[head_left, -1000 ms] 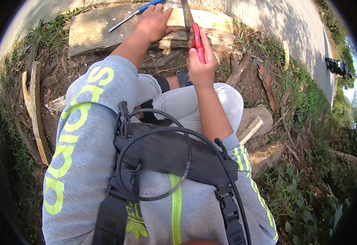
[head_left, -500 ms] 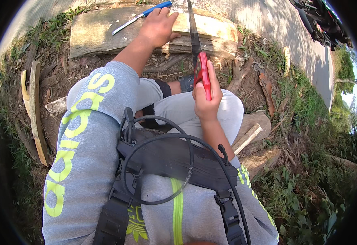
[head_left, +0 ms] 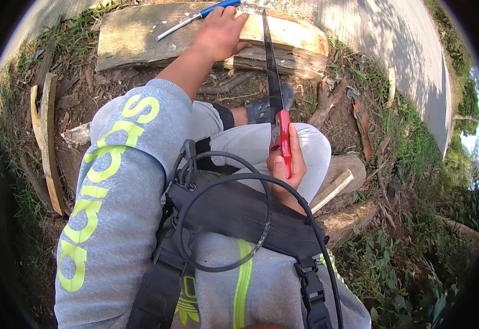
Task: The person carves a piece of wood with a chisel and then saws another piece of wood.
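My right hand (head_left: 290, 172) is closed around the red handle of a handsaw (head_left: 273, 71). The long dark blade points away from me, its tip over a thick split log (head_left: 135, 41) lying across the far side. On that log my left hand (head_left: 220, 34) grips a pale piece of wood (head_left: 291, 34), the thumb along its near side and a finger across its top. Beside the left hand's fingers lies a chisel (head_left: 195, 20) with a blue handle and a metal shaft. How far the piece of wood reaches under the hand is hidden.
Long curved wood strips (head_left: 47, 142) lie on the soil at left. Cut wood pieces (head_left: 349, 170) sit by my right knee. Beyond the log is a paved road (head_left: 404, 66). A black cable (head_left: 223, 178) loops over my lap. Grass and weeds grow at right.
My right hand has drawn the saw back toward me, so more of its blade shows. My left hand stays on the wood. The view has shifted slightly.
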`<act>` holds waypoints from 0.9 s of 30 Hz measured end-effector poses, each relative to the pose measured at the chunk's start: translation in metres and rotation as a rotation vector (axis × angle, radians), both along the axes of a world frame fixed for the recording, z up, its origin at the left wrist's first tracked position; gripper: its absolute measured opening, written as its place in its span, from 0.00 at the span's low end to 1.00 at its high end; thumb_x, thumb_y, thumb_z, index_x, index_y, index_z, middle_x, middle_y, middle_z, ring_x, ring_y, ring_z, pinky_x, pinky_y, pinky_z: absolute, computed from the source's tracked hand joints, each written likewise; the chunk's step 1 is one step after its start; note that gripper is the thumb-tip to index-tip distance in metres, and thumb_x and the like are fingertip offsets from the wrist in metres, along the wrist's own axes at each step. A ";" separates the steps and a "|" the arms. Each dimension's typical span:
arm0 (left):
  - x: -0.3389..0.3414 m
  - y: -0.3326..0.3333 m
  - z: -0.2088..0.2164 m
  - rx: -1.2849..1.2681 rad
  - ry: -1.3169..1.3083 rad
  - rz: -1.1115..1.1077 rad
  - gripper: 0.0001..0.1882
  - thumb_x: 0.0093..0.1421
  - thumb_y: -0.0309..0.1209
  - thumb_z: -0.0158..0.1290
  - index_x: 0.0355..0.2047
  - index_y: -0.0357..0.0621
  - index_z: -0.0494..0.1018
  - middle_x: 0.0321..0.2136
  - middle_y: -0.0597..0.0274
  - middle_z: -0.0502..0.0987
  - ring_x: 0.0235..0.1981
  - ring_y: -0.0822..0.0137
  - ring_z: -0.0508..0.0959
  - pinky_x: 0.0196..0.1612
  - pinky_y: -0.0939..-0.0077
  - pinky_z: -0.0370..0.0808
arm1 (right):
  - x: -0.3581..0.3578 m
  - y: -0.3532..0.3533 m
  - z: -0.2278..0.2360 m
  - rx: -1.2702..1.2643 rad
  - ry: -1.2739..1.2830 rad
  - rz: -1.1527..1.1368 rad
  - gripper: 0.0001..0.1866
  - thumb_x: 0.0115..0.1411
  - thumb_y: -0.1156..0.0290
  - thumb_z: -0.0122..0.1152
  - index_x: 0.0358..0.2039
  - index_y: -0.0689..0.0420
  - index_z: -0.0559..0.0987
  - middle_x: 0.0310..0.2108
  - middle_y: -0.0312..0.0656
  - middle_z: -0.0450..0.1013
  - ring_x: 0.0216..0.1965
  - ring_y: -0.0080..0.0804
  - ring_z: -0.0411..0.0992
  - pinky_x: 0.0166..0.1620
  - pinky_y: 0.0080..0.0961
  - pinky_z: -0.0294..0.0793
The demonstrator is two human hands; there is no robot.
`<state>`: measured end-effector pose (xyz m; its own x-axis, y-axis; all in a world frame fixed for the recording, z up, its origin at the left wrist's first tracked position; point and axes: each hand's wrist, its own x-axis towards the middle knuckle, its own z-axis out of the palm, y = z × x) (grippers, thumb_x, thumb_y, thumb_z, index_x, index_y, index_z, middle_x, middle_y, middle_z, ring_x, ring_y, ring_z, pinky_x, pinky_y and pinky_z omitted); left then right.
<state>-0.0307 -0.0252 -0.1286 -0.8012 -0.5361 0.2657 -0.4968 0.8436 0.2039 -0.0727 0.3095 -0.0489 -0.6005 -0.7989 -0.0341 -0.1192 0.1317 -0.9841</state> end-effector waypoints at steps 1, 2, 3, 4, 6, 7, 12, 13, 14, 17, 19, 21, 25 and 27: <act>0.004 -0.006 0.000 0.026 -0.021 0.037 0.41 0.58 0.50 0.71 0.67 0.47 0.71 0.56 0.46 0.74 0.61 0.45 0.72 0.67 0.51 0.71 | -0.008 -0.009 -0.004 -0.040 -0.072 0.011 0.34 0.68 0.75 0.51 0.75 0.68 0.67 0.63 0.53 0.78 0.51 0.29 0.78 0.56 0.25 0.76; 0.002 -0.002 0.013 0.069 -0.041 0.028 0.39 0.58 0.49 0.70 0.65 0.44 0.71 0.55 0.46 0.73 0.60 0.44 0.72 0.66 0.50 0.70 | -0.015 -0.033 -0.010 -0.065 -0.070 0.000 0.34 0.68 0.75 0.52 0.75 0.67 0.67 0.61 0.52 0.79 0.49 0.29 0.78 0.54 0.25 0.76; 0.000 0.002 0.022 0.102 -0.060 0.020 0.38 0.59 0.48 0.69 0.63 0.42 0.72 0.53 0.45 0.73 0.60 0.44 0.71 0.65 0.49 0.70 | -0.026 -0.068 -0.023 -0.092 -0.017 -0.010 0.34 0.67 0.76 0.52 0.74 0.67 0.68 0.59 0.51 0.80 0.47 0.29 0.78 0.53 0.25 0.77; 0.000 0.002 0.025 0.118 -0.096 0.032 0.39 0.59 0.49 0.69 0.65 0.42 0.71 0.54 0.44 0.73 0.61 0.43 0.71 0.65 0.49 0.69 | -0.039 -0.104 -0.034 -0.117 0.064 -0.014 0.34 0.67 0.76 0.53 0.74 0.66 0.69 0.57 0.50 0.81 0.46 0.29 0.78 0.52 0.25 0.77; 0.003 -0.002 0.023 0.119 -0.103 0.024 0.40 0.59 0.50 0.69 0.66 0.42 0.70 0.55 0.44 0.73 0.61 0.43 0.70 0.66 0.50 0.69 | -0.050 -0.146 -0.048 -0.125 0.154 -0.035 0.33 0.67 0.76 0.54 0.73 0.65 0.70 0.53 0.49 0.82 0.43 0.28 0.78 0.49 0.25 0.78; 0.006 -0.003 0.022 0.120 -0.108 0.023 0.40 0.59 0.50 0.69 0.66 0.42 0.70 0.55 0.44 0.73 0.62 0.43 0.70 0.67 0.50 0.69 | -0.047 -0.138 -0.047 -0.120 0.135 -0.036 0.33 0.66 0.77 0.55 0.73 0.65 0.71 0.51 0.48 0.83 0.41 0.28 0.78 0.48 0.25 0.78; 0.005 -0.003 0.020 0.129 -0.103 0.022 0.41 0.59 0.50 0.69 0.66 0.42 0.70 0.56 0.42 0.73 0.62 0.42 0.71 0.68 0.50 0.69 | -0.017 -0.007 -0.012 -0.056 -0.064 0.035 0.36 0.67 0.74 0.53 0.76 0.66 0.66 0.51 0.43 0.83 0.37 0.18 0.75 0.41 0.19 0.75; 0.001 -0.003 0.022 0.149 -0.098 0.005 0.41 0.59 0.50 0.69 0.66 0.41 0.70 0.56 0.42 0.73 0.62 0.42 0.71 0.68 0.50 0.69 | -0.019 -0.004 -0.011 -0.074 -0.104 0.037 0.37 0.66 0.73 0.53 0.76 0.67 0.66 0.52 0.44 0.82 0.37 0.17 0.74 0.41 0.19 0.74; -0.002 0.000 0.026 0.151 -0.118 0.020 0.41 0.59 0.51 0.69 0.66 0.41 0.70 0.56 0.41 0.73 0.62 0.42 0.71 0.68 0.50 0.70 | -0.022 -0.017 -0.016 -0.101 -0.119 0.031 0.36 0.66 0.74 0.53 0.76 0.66 0.67 0.51 0.43 0.82 0.36 0.17 0.73 0.41 0.19 0.74; -0.001 0.005 0.025 0.120 -0.084 0.061 0.40 0.59 0.51 0.69 0.65 0.41 0.71 0.55 0.41 0.73 0.62 0.42 0.71 0.67 0.50 0.70 | -0.052 -0.119 -0.050 -0.148 0.057 0.002 0.34 0.66 0.76 0.53 0.74 0.65 0.70 0.47 0.43 0.82 0.35 0.19 0.72 0.40 0.19 0.74; 0.004 0.000 0.014 0.068 -0.055 0.053 0.40 0.59 0.51 0.69 0.65 0.42 0.71 0.54 0.43 0.74 0.61 0.43 0.72 0.66 0.50 0.71 | -0.056 -0.140 -0.056 -0.149 0.057 -0.009 0.33 0.66 0.77 0.53 0.73 0.64 0.71 0.44 0.43 0.82 0.34 0.20 0.71 0.40 0.19 0.74; -0.001 0.001 0.016 0.114 -0.078 0.035 0.40 0.58 0.50 0.69 0.64 0.42 0.71 0.54 0.44 0.74 0.60 0.43 0.72 0.66 0.50 0.71 | -0.042 -0.087 -0.039 -0.108 0.005 -0.009 0.34 0.67 0.76 0.51 0.74 0.65 0.70 0.41 0.41 0.80 0.30 0.18 0.69 0.38 0.18 0.72; 0.003 -0.001 0.033 0.187 -0.122 0.089 0.39 0.58 0.50 0.71 0.64 0.43 0.72 0.53 0.46 0.74 0.60 0.43 0.72 0.65 0.50 0.71 | -0.018 0.000 -0.006 -0.086 -0.017 0.080 0.34 0.70 0.71 0.46 0.76 0.67 0.67 0.29 0.32 0.73 0.21 0.14 0.62 0.32 0.15 0.67; 0.002 0.001 0.028 0.164 -0.093 0.068 0.40 0.57 0.50 0.71 0.63 0.43 0.72 0.53 0.46 0.74 0.60 0.44 0.72 0.65 0.50 0.71 | -0.021 -0.021 -0.010 -0.157 -0.092 0.061 0.34 0.70 0.69 0.44 0.76 0.67 0.67 0.26 0.30 0.70 0.20 0.14 0.60 0.30 0.15 0.66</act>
<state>-0.0287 -0.0239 -0.1004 -0.7785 -0.6201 0.0967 -0.5750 0.7665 0.2862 -0.0942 0.2890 -0.0585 -0.5506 -0.8337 0.0415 -0.0309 -0.0294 -0.9991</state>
